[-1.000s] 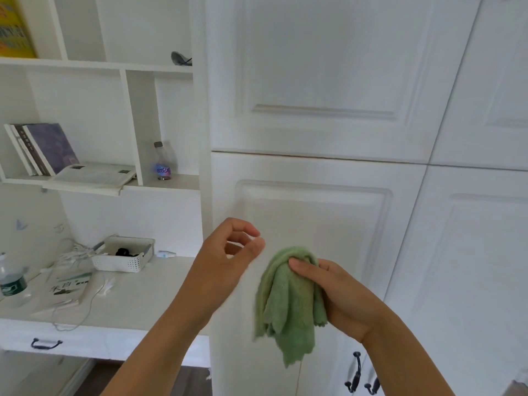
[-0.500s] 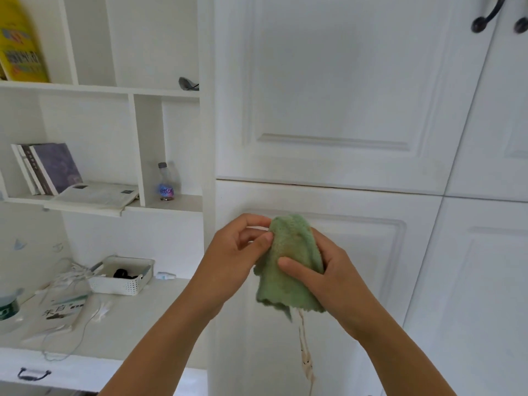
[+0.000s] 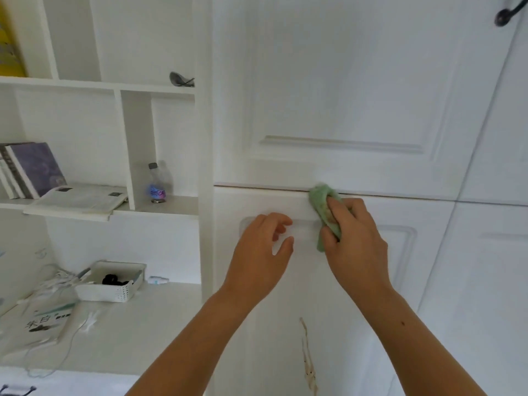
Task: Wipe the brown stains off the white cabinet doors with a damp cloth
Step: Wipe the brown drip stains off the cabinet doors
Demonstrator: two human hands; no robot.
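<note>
Both forearms were bare, with no sleeve reaching into view. The left hand point(image 3: 261, 252) and the right hand point(image 3: 354, 244) wore no gloves, rings, watch or bracelet. The nails looked short and unpainted. A small dark mole point(image 3: 403, 323) marked the right forearm point(image 3: 423, 347).

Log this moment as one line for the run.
right hand: presses green cloth at lower door's top edge | left hand: empty, open | brown stain: unwiped below

At frame centre the right hand point(image 3: 354, 241) presses a cloth point(image 3: 323, 208) on the lower door point(image 3: 371, 281), left hand point(image 3: 260, 258) beside it, stain point(image 3: 308, 358) below, shelves point(image 3: 97, 84) at left.
</note>
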